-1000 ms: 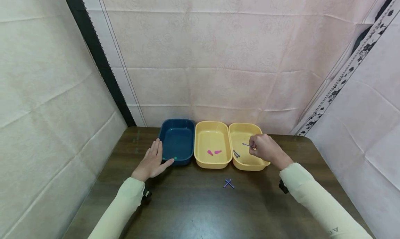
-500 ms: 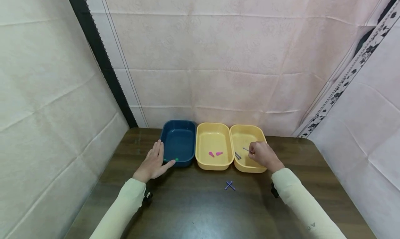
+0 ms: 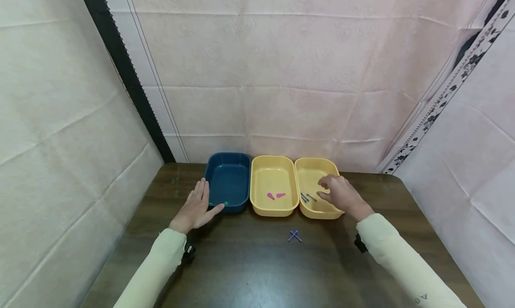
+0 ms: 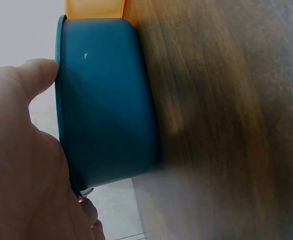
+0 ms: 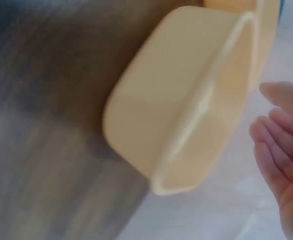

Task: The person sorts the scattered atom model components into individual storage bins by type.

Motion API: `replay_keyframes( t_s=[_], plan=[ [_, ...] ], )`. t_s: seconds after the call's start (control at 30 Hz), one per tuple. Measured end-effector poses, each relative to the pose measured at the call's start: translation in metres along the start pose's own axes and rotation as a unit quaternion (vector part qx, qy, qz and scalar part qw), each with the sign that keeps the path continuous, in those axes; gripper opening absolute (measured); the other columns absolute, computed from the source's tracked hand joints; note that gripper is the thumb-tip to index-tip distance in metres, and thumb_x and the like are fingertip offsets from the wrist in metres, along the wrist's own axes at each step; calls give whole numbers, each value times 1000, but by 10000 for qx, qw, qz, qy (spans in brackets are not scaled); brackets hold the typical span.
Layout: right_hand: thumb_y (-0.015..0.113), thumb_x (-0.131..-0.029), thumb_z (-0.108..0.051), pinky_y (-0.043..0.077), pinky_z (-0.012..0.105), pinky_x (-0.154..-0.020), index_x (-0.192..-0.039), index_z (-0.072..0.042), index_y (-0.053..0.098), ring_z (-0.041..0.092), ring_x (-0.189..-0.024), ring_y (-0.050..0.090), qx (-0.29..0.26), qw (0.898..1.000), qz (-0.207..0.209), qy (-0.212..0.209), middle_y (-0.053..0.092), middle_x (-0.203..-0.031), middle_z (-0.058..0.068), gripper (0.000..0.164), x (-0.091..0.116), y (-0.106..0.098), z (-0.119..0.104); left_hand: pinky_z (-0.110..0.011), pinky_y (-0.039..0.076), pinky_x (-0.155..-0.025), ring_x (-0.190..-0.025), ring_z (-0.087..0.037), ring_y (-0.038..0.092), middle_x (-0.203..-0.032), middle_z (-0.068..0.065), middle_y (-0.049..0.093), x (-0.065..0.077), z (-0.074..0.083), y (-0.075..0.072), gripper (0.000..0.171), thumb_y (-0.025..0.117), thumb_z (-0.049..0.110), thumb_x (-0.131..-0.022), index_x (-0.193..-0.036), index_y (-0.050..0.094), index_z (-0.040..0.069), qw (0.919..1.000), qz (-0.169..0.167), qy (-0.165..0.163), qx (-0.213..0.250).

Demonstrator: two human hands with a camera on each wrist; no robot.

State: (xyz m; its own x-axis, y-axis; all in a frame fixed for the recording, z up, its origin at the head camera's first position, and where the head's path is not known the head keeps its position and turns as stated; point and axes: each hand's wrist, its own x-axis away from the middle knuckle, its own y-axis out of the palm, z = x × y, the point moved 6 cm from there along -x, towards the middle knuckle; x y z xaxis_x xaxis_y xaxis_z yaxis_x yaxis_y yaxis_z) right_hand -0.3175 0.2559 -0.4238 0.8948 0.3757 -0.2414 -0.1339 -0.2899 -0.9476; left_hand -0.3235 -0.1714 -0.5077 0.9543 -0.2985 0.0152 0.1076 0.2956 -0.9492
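Note:
My left hand point(image 3: 196, 208) lies with straight fingers along the near left corner of the blue bin point(image 3: 229, 181); in the left wrist view its thumb touches the bin's rim. Over the right yellow bin point(image 3: 311, 167) my right hand point(image 3: 341, 194) hovers with thumb and fingers apart, nothing between them. Small thin bluish sticks point(image 3: 311, 197) lie in that bin, left of the right fingertips. In the right wrist view the right hand point(image 5: 285, 145) is beside the bin's rim, fingers loosely bent.
The middle yellow bin point(image 3: 272, 171) holds two pink drop-shaped pieces point(image 3: 280, 195). Small green pieces point(image 3: 226, 203) lie at the near end of the blue bin. Two purple sticks point(image 3: 294, 236) cross on the dark wooden table point(image 3: 257, 267). Cloth walls point(image 3: 249, 75) stand behind and at both sides.
My right hand has let go of a thin stick, which now lies beside the others in the right yellow bin; its thumb and fingers have parted. The left hand stays at the blue bin.

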Motion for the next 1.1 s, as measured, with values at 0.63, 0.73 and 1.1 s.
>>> replay_keyframes(
  t_s=[0.63,0.73,1.1],
  plan=[
    [81,-77,-18,59,29,-75,-101,-11,73,14,-88,68,123,9922,-284,-1204,71,-96,0,26,19,-33,-69,-57,9,-122,-152,-34,-6,-163,-15,-13,-3,-4,3,103,33,74,-91,-154,-4,1,9999,-125,-94,-50],
    [81,-76,-17,59,29,-75,-100,-11,73,12,-88,67,157,9886,-296,-1466,71,-96,0,25,23,-30,-78,-59,9,-121,-152,-34,-7,-163,-15,-13,-2,-5,3,105,30,77,-89,-154,-4,1,9999,-145,-62,-1],
    [77,-79,-16,50,19,-63,-88,-16,69,3,-71,54,110,9802,-786,-1811,62,-81,-8,12,34,1,-95,-59,10,-121,-152,-34,-7,-163,-15,-13,-3,-5,4,105,31,76,-90,-154,-4,2,9999,-129,-62,1]
  ],
)
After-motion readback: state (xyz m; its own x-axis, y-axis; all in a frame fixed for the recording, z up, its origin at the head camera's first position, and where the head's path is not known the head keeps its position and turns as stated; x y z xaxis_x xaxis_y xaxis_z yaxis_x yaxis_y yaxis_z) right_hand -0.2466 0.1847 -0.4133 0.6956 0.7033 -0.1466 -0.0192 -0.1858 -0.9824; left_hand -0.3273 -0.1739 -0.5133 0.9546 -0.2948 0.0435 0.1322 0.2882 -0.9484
